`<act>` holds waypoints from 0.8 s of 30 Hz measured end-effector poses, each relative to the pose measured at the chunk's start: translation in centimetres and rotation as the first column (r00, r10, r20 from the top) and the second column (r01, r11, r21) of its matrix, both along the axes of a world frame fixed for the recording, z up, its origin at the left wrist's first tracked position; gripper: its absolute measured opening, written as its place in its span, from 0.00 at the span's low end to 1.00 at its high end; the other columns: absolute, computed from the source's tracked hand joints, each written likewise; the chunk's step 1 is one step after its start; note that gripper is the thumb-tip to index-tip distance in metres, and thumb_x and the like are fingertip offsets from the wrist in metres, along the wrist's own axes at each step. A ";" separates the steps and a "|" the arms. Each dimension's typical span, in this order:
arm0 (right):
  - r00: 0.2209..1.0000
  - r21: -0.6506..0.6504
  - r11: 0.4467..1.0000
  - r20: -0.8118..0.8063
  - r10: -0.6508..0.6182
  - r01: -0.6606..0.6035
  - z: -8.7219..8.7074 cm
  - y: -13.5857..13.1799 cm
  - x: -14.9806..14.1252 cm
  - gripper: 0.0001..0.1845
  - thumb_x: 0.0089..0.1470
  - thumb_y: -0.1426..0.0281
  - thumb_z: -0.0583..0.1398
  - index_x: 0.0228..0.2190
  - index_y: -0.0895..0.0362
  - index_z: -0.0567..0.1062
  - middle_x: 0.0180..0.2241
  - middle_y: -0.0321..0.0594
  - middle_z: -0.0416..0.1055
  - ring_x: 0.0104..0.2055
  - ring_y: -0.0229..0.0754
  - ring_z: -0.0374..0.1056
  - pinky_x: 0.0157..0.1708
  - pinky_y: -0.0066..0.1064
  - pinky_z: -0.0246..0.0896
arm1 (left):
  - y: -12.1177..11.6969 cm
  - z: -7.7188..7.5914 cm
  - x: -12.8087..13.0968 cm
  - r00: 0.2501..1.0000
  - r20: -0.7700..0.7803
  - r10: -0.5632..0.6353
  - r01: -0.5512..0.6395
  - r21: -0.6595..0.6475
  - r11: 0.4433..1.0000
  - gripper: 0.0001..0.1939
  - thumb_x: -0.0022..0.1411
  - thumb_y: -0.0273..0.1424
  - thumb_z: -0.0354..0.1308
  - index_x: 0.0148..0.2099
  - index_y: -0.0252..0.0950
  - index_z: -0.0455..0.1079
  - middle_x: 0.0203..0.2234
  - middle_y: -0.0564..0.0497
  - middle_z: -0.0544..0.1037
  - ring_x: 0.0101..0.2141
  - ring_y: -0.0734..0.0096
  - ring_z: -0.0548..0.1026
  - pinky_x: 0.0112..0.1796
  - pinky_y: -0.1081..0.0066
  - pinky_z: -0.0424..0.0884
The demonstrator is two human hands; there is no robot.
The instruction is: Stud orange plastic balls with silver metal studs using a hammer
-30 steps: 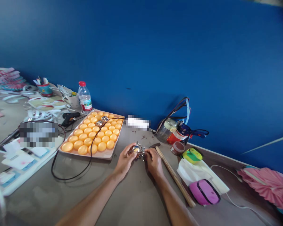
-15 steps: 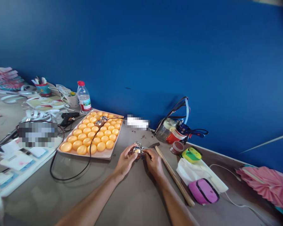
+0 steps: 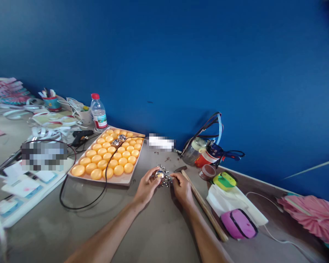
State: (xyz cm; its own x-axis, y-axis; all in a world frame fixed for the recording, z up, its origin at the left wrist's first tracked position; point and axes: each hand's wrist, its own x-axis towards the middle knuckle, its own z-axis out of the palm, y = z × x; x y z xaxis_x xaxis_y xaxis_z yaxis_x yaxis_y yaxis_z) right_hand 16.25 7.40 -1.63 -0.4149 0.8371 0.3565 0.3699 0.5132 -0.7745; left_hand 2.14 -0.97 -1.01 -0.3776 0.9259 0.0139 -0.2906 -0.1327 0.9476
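Note:
My left hand (image 3: 146, 187) is closed round a ball (image 3: 159, 174) that looks orange with shiny silver studs over part of it. A small heap of shiny metal studs (image 3: 166, 180) lies on the table beside and beyond the ball. My right hand (image 3: 181, 187) is at the right edge of that heap, thumb and forefinger pinched together. Whatever sits between those fingertips is too small to make out. Just behind the right hand lies a hammer (image 3: 205, 206) with a wooden handle, its head close to the knuckles.
To the left, a tray of orange balls (image 3: 128, 179) holds two silver-studded ones, with a black cable across it. Beyond stand a water bottle (image 3: 99, 116) and glue gun (image 3: 82, 137). On the right are a glass jar (image 3: 192, 152), a brown pot (image 3: 207, 171) and a purple case (image 3: 239, 223).
My right hand has drawn slightly right, from touching the ball to the edge of the stud heap, which now shows more fully. My left hand keeps its hold on the ball.

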 end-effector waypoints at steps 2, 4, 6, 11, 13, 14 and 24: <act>0.999 -0.020 1.000 -0.035 -0.017 0.016 0.0 0.0 0.1 0.11 0.49 0.73 0.51 0.29 0.57 0.73 0.29 0.40 0.72 0.33 0.41 0.66 0.35 0.31 0.60 | 0.0 0.2 0.0 1.000 -0.013 -0.010 0.009 -0.009 1.000 0.23 0.52 0.38 0.59 0.49 0.35 0.66 0.41 0.46 0.73 0.39 0.66 0.71 0.40 0.67 0.69; 0.997 -0.093 0.996 -0.078 -0.024 0.017 0.0 0.0 0.1 0.10 0.48 0.72 0.51 0.29 0.57 0.73 0.26 0.38 0.71 0.28 0.40 0.66 0.32 0.30 0.60 | -0.1 0.3 0.0 0.999 -0.034 -0.018 0.018 -0.019 1.000 0.23 0.52 0.38 0.59 0.49 0.35 0.66 0.41 0.46 0.73 0.39 0.66 0.71 0.40 0.68 0.69; 0.989 -0.189 0.982 -0.147 -0.027 -0.001 -0.1 -0.1 0.0 0.09 0.49 0.71 0.52 0.28 0.56 0.72 0.22 0.36 0.68 0.24 0.38 0.63 0.27 0.29 0.59 | -0.1 0.2 -0.1 0.998 -0.059 -0.028 0.027 -0.027 0.999 0.23 0.52 0.38 0.58 0.50 0.35 0.65 0.41 0.46 0.73 0.39 0.66 0.71 0.40 0.69 0.69; 0.908 -0.373 0.921 -0.416 -0.055 -0.115 -0.1 -0.1 -0.5 0.06 0.46 0.66 0.58 0.28 0.55 0.70 0.21 0.32 0.66 0.19 0.34 0.58 0.21 0.27 0.55 | 0.0 -0.4 -0.1 0.994 -0.071 -0.084 0.082 -0.028 0.996 0.23 0.54 0.38 0.57 0.52 0.36 0.64 0.44 0.45 0.73 0.38 0.65 0.72 0.38 0.69 0.70; 0.862 -0.442 0.880 -0.501 -0.083 -0.172 0.1 -0.1 -0.6 0.07 0.45 0.65 0.60 0.28 0.55 0.70 0.20 0.31 0.65 0.18 0.33 0.56 0.20 0.26 0.52 | 0.0 -0.5 0.0 0.993 -0.081 -0.089 0.087 -0.025 0.996 0.24 0.54 0.38 0.57 0.52 0.36 0.64 0.44 0.45 0.73 0.38 0.65 0.72 0.38 0.69 0.69; 0.840 -0.470 0.859 -0.535 -0.093 -0.205 0.2 -0.1 -0.6 0.08 0.44 0.65 0.61 0.27 0.56 0.71 0.19 0.31 0.64 0.18 0.32 0.56 0.20 0.26 0.51 | 0.0 -0.5 0.0 0.992 -0.090 -0.088 0.086 -0.025 0.996 0.24 0.54 0.39 0.57 0.52 0.36 0.64 0.44 0.45 0.73 0.38 0.65 0.72 0.38 0.68 0.69; 0.758 -0.535 0.720 -0.651 -0.018 -0.442 0.5 -1.1 -1.1 0.07 0.45 0.67 0.61 0.28 0.56 0.70 0.23 0.31 0.68 0.18 0.30 0.56 0.22 0.26 0.50 | 0.1 -0.6 0.0 0.989 -0.129 -0.070 0.069 -0.012 0.998 0.24 0.54 0.39 0.57 0.51 0.35 0.64 0.43 0.45 0.73 0.40 0.64 0.72 0.42 0.67 0.68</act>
